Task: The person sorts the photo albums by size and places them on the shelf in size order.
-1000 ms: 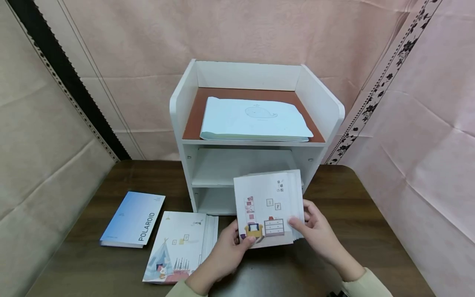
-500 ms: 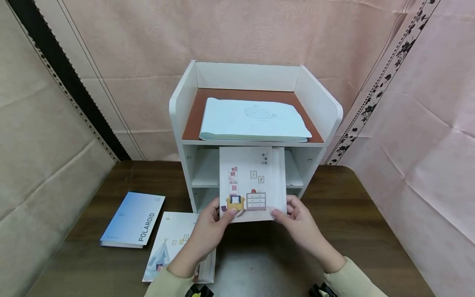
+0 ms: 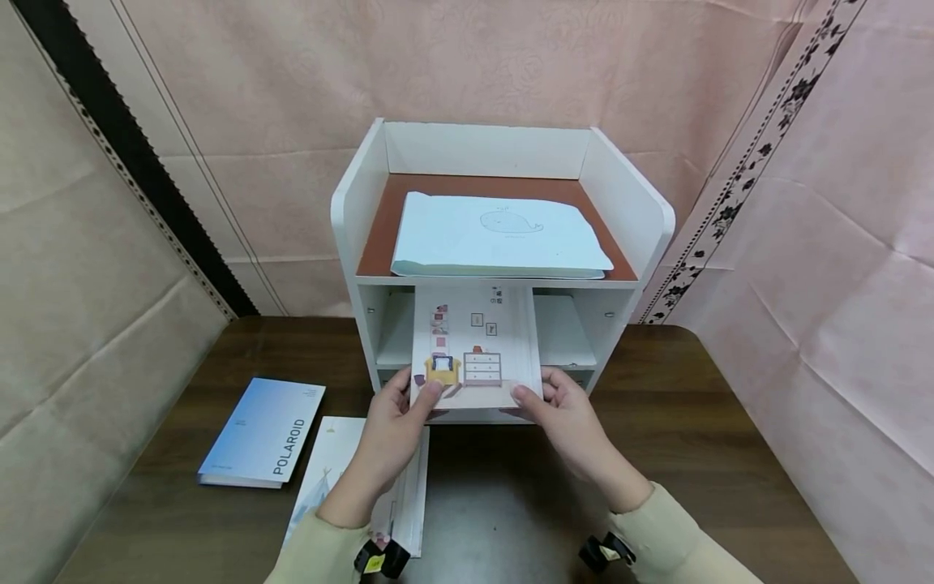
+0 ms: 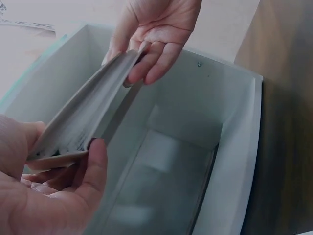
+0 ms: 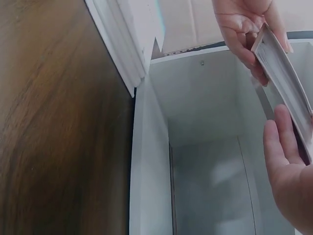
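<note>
A white photo album (image 3: 474, 349) with small furniture drawings on its cover lies between my two hands, its far end inside the middle compartment of a white desk shelf (image 3: 649, 215). My left hand (image 3: 394, 422) pinches its near left corner, thumb on the cover and fingers beneath. At the near right corner my right hand (image 3: 572, 422) grips the same way. Both wrist views show the album edge-on, its stacked pages (image 4: 85, 117) fanned slightly between the covers. Below it, the lower compartment (image 4: 161, 171) shows bare inner walls.
On the shelf's brown top lies a pale blue paper booklet (image 3: 496, 235) with a whale drawing. A blue POLAROID album (image 3: 259, 430) rests on the wooden table (image 3: 511, 519) at left. Beside it, another white album (image 3: 412, 503) is partly covered by my left forearm.
Both hands have carried the white album left and forward, from in front of the shelf's right side into its middle compartment. It has gone from tilted to nearly straight.
</note>
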A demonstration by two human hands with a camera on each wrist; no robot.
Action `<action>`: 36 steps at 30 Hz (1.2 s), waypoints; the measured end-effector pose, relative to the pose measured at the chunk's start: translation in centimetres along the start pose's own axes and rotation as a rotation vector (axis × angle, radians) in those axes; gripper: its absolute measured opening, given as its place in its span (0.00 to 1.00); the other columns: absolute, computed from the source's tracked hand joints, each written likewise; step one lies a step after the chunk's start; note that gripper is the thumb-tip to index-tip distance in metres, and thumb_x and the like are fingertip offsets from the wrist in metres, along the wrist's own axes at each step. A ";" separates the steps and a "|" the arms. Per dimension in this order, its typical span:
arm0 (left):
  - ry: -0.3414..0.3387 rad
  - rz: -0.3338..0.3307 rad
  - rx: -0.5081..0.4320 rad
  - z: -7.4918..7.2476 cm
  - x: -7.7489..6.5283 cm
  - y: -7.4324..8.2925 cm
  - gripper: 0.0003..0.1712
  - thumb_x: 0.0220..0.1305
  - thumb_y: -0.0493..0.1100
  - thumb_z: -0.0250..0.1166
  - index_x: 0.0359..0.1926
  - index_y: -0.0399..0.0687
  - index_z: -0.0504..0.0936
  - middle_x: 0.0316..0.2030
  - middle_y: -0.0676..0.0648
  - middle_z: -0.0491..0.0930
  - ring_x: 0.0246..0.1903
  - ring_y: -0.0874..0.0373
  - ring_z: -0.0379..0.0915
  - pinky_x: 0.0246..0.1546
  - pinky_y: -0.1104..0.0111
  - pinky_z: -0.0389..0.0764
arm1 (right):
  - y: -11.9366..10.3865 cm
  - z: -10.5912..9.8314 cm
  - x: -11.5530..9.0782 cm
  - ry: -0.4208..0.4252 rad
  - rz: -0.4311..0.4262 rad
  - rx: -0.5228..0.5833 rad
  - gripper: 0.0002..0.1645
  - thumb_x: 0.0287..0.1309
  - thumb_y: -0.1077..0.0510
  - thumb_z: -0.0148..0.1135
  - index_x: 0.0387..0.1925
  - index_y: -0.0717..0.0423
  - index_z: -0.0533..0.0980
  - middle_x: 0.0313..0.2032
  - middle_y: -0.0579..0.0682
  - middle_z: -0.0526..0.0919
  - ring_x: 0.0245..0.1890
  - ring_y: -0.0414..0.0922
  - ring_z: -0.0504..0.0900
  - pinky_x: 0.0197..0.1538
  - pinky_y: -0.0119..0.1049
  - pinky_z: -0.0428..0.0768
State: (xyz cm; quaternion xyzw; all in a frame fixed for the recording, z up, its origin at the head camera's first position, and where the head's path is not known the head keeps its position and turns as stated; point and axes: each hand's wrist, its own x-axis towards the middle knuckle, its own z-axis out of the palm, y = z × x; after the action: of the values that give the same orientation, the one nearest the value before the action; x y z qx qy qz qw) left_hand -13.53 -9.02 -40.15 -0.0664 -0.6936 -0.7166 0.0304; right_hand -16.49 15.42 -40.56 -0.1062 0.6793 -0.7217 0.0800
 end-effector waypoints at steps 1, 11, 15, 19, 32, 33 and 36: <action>0.004 -0.004 -0.012 -0.1 0.0 -0.1 0.29 0.67 0.54 0.61 0.66 0.52 0.67 0.54 0.47 0.77 0.50 0.55 0.77 0.46 0.65 0.81 | 0.0 0.1 0.1 0.002 0.008 0.000 0.30 0.62 0.54 0.65 0.60 0.61 0.65 0.54 0.58 0.79 0.47 0.55 0.83 0.51 0.44 0.80; 0.040 -0.021 -0.090 -0.5 0.3 -0.8 0.39 0.63 0.54 0.66 0.70 0.50 0.61 0.59 0.45 0.73 0.52 0.53 0.76 0.47 0.64 0.80 | -0.5 1.0 0.5 0.042 0.097 0.027 0.28 0.63 0.54 0.64 0.59 0.61 0.66 0.52 0.58 0.81 0.47 0.53 0.83 0.51 0.42 0.79; 0.082 -0.001 -0.098 -0.7 0.5 -0.7 0.35 0.64 0.50 0.66 0.68 0.49 0.63 0.56 0.43 0.76 0.49 0.51 0.78 0.45 0.62 0.81 | -0.8 1.5 0.8 0.034 0.101 0.015 0.29 0.63 0.51 0.64 0.58 0.61 0.67 0.51 0.57 0.81 0.45 0.54 0.84 0.52 0.41 0.79; 0.100 0.002 -0.131 -0.9 0.6 -0.6 0.34 0.65 0.49 0.65 0.68 0.49 0.64 0.55 0.41 0.76 0.48 0.51 0.78 0.45 0.61 0.81 | -0.9 1.9 1.0 0.038 0.101 0.011 0.29 0.62 0.49 0.64 0.57 0.62 0.68 0.50 0.57 0.82 0.43 0.55 0.84 0.53 0.40 0.78; 0.157 -0.030 -0.146 -1.2 -0.1 0.1 0.31 0.67 0.51 0.63 0.66 0.50 0.66 0.55 0.45 0.76 0.50 0.51 0.77 0.46 0.62 0.81 | -0.6 2.8 0.3 0.144 0.043 -0.061 0.37 0.55 0.52 0.71 0.61 0.57 0.62 0.41 0.57 0.85 0.39 0.52 0.84 0.50 0.37 0.79; 0.159 -0.031 -0.148 -1.2 -0.1 0.2 0.31 0.67 0.51 0.63 0.67 0.50 0.65 0.55 0.44 0.76 0.50 0.51 0.77 0.46 0.62 0.81 | -0.6 2.9 0.2 0.157 0.031 -0.072 0.38 0.54 0.53 0.72 0.61 0.56 0.62 0.40 0.58 0.85 0.39 0.51 0.84 0.50 0.35 0.79; 0.163 -0.029 -0.154 -1.3 -0.1 0.3 0.32 0.67 0.52 0.63 0.67 0.48 0.64 0.55 0.43 0.76 0.50 0.51 0.77 0.47 0.62 0.80 | -0.5 3.1 0.2 0.174 -0.003 -0.065 0.40 0.52 0.54 0.73 0.62 0.55 0.63 0.40 0.58 0.84 0.41 0.50 0.83 0.48 0.34 0.80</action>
State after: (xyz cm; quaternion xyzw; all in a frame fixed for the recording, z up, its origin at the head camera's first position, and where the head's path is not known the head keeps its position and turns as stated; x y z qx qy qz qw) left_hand -13.48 -10.31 -39.92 0.0001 -0.6327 -0.7711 0.0712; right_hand -15.82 12.43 -39.92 -0.0464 0.7066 -0.7059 0.0163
